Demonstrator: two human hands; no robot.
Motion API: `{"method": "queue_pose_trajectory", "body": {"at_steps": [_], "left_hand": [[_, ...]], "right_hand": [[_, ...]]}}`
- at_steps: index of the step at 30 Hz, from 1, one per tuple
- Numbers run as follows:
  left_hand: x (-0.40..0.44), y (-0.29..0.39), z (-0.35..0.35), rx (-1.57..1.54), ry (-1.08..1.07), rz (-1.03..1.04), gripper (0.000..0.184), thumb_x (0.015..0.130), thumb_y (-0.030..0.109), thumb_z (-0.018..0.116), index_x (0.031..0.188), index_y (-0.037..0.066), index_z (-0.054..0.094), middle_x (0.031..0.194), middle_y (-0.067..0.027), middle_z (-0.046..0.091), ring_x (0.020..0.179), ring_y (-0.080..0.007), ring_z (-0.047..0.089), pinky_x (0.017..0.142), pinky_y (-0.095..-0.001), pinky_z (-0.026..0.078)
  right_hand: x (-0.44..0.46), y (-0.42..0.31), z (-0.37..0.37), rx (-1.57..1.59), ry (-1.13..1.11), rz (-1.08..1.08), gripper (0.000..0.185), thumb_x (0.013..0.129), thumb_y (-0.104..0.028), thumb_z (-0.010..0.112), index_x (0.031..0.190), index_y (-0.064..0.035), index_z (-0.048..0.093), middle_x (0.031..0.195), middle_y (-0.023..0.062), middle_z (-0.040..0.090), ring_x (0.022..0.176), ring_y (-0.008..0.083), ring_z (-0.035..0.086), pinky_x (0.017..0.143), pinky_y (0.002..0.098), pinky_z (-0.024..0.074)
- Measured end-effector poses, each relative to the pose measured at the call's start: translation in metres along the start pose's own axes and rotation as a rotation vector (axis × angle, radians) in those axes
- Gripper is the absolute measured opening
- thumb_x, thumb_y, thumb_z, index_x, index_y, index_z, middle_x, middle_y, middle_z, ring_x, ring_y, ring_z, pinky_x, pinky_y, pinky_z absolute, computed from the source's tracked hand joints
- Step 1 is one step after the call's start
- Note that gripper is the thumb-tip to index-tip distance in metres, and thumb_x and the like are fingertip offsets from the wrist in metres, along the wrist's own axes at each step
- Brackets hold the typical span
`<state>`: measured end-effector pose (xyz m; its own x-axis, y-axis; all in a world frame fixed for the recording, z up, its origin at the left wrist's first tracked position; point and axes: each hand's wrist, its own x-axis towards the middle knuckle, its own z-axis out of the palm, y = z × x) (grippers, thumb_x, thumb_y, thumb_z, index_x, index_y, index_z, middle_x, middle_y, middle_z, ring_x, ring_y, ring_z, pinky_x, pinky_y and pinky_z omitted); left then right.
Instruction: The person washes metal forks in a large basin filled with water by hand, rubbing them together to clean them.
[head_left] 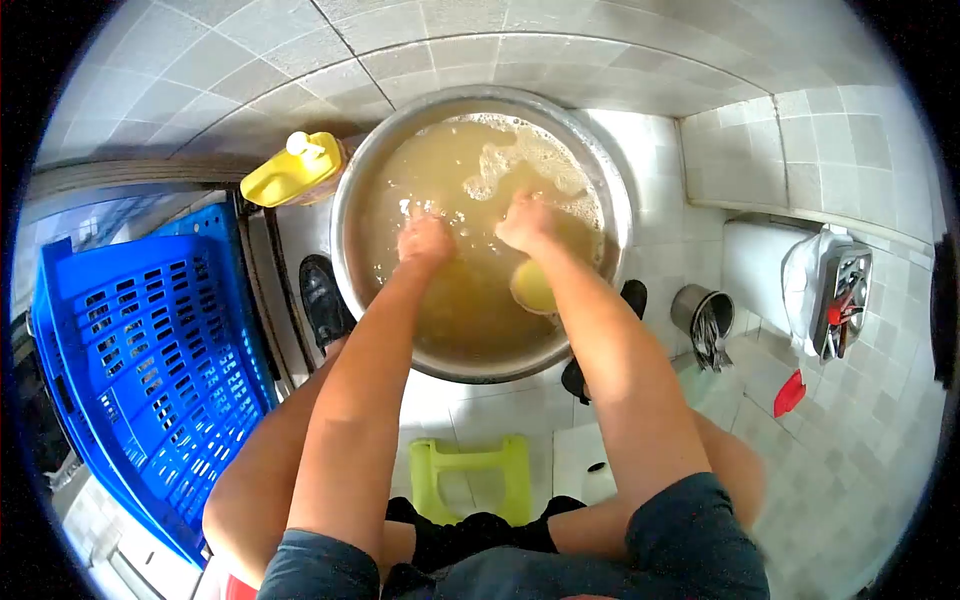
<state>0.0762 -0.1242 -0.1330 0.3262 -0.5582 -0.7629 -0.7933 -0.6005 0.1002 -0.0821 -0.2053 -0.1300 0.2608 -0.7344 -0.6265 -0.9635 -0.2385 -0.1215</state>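
A wide metal basin (350,130) stands on the floor between my feet, full of cloudy brownish water (420,160) with foam along its far right side. My left hand (427,240) is dipped into the water left of the middle, its fingers curled and partly under the surface. To the right, my right hand (526,222) is also curled at the waterline, close to the foam; it looks slightly blurred. Whatever either hand grips is hidden by the murky water. Beside my right forearm a round yellowish piece (534,287), perhaps a bowl, shows at the surface.
A yellow pump bottle (290,172) stands left of the basin. Blue plastic crates (160,370) lean at the left. On the right are a metal pot (703,312) with cutlery, a utensil tray (846,300) and a red object (790,393). A green stool (470,460) is below me.
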Motion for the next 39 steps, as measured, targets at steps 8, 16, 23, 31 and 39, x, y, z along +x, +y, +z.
{"method": "queue_pose_trajectory", "body": {"at_steps": [8,16,23,31,39], "left_hand": [[0.012,0.013,0.017,0.181,0.395,0.367,0.05,0.082,0.02,0.064,0.131,0.017,0.055,0.148,-0.0151,0.039,0.128,-0.033,0.05,0.105,-0.0455,0.041],[0.02,0.012,0.004,0.423,0.005,0.319,0.043,0.086,0.019,0.061,0.128,0.014,0.059,0.138,-0.0139,0.052,0.131,-0.0277,0.047,0.108,-0.0423,0.038],[0.008,-0.024,0.03,0.165,0.116,0.197,0.03,0.09,0.016,0.049,0.114,0.009,0.066,0.122,-0.0174,0.063,0.111,-0.0334,0.062,0.093,-0.0424,0.05],[-0.02,-0.04,0.028,0.006,0.055,0.045,0.03,0.087,0.02,0.054,0.111,0.006,0.066,0.115,-0.0217,0.065,0.111,-0.0374,0.061,0.094,-0.0444,0.05],[-0.071,-0.039,0.044,-0.603,0.674,0.099,0.034,0.082,0.019,0.062,0.11,0.0,0.061,0.11,-0.0226,0.058,0.104,-0.0403,0.056,0.094,-0.0461,0.045]], "right_hand": [[-0.001,0.011,0.031,0.052,-0.122,-0.175,0.037,0.085,-0.021,0.056,0.115,0.0012,0.059,0.113,0.024,0.064,0.109,0.0396,0.06,0.096,0.0499,0.0454],[0.008,0.011,0.131,0.3,0.189,0.03,0.028,0.092,-0.022,0.046,0.107,-0.007,0.063,0.104,0.0234,0.063,0.103,0.0396,0.06,0.09,0.0503,0.0469],[-0.035,-0.02,0.127,0.272,0.102,-0.023,0.025,0.087,-0.018,0.056,0.108,-0.0059,0.06,0.103,0.0217,0.065,0.1,0.0402,0.062,0.089,0.0537,0.0462],[-0.076,-0.037,0.106,0.133,0.059,-0.181,0.017,0.078,-0.018,0.066,0.087,-0.0038,0.07,0.095,0.0217,0.068,0.094,0.04,0.064,0.08,0.0501,0.0511],[-0.092,-0.038,0.092,0.351,-0.046,-0.246,0.026,0.079,-0.007,0.057,0.102,0.0006,0.066,0.101,0.0267,0.066,0.097,0.0407,0.064,0.083,0.0469,0.0509]]}}
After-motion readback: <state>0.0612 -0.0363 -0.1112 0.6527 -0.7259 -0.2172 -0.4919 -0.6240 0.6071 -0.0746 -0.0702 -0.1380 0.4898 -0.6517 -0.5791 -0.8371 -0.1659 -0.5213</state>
